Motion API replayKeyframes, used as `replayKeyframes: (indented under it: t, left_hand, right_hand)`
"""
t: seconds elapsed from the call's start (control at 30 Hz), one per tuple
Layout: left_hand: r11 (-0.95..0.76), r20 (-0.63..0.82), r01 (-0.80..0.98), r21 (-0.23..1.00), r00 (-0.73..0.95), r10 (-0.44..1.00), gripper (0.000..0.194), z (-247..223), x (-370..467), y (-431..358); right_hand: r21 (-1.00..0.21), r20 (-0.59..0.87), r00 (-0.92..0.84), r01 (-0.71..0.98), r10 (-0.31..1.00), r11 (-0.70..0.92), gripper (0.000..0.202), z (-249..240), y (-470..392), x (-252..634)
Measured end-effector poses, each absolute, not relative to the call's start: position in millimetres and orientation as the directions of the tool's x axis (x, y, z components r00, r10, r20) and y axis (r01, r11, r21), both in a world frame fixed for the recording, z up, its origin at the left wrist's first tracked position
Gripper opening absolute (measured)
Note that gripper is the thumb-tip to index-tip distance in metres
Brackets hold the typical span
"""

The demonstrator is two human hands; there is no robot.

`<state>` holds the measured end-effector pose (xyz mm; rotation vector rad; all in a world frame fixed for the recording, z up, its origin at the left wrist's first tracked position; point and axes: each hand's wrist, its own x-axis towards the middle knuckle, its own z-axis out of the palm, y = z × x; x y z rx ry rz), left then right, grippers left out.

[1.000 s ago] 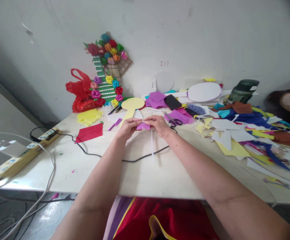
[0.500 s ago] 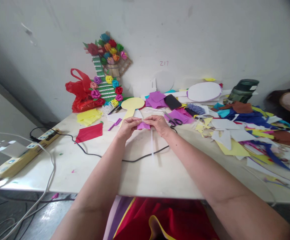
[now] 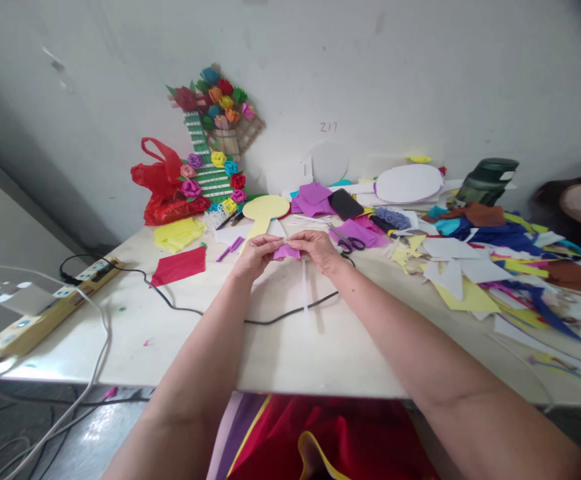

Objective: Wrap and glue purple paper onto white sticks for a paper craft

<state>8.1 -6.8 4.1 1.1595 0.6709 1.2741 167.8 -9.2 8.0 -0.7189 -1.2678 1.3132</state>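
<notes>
A small piece of purple crepe-like paper [image 3: 287, 253] is pinched between my two hands above the table. My left hand [image 3: 259, 254] grips its left side between thumb and fingers. The fingers of my right hand [image 3: 319, 249] close on its right side, and the fingertips of both hands nearly meet at its top edge. Below my right hand a thin, whitish translucent stick [image 3: 305, 287] points down; how it is held there is hidden. Just behind my hands lies a pale yellow paddle-shaped cutout [image 3: 266, 208]. Black-handled scissors [image 3: 351, 243] rest right of my right hand.
A black cable [image 3: 275, 321] crosses the table [image 3: 320, 367] under my forearms. At left are a power strip [image 3: 45, 313] and a red sheet [image 3: 179, 267]. Paper scraps [image 3: 470, 273] heap up at right, near a dark bottle [image 3: 487, 181]. A flower-decorated craft [image 3: 210, 153] leans on the wall.
Almost nothing differs. The purple paper has shifted very slightly between my fingers, while both hands keep their place.
</notes>
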Motion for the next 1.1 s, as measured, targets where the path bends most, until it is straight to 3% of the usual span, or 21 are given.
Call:
replayKeyframes:
  t: [0.47,0.9,1.1]
  left_hand:
    - [-0.113,0.205,-0.378,0.919,0.212,0.955,0.022,4.3,9.3,-5.7]
    - [-0.146,0.223,-0.333,0.932,0.205,0.953,0.024,4.5,8.0,-5.7]
    - [-0.157,0.234,-0.312,0.937,0.225,0.946,0.024,5.1,8.5,-8.0]
  right_hand:
    - [-0.91,0.205,-0.193,-0.399,0.959,0.114,0.015,8.6,-12.0,167.2]
    - [-0.921,0.239,-0.246,-0.365,0.939,0.139,0.024,10.5,-10.7,169.3]
    - [-0.919,0.242,-0.184,-0.357,0.953,0.165,0.029,11.1,-9.9,169.7]
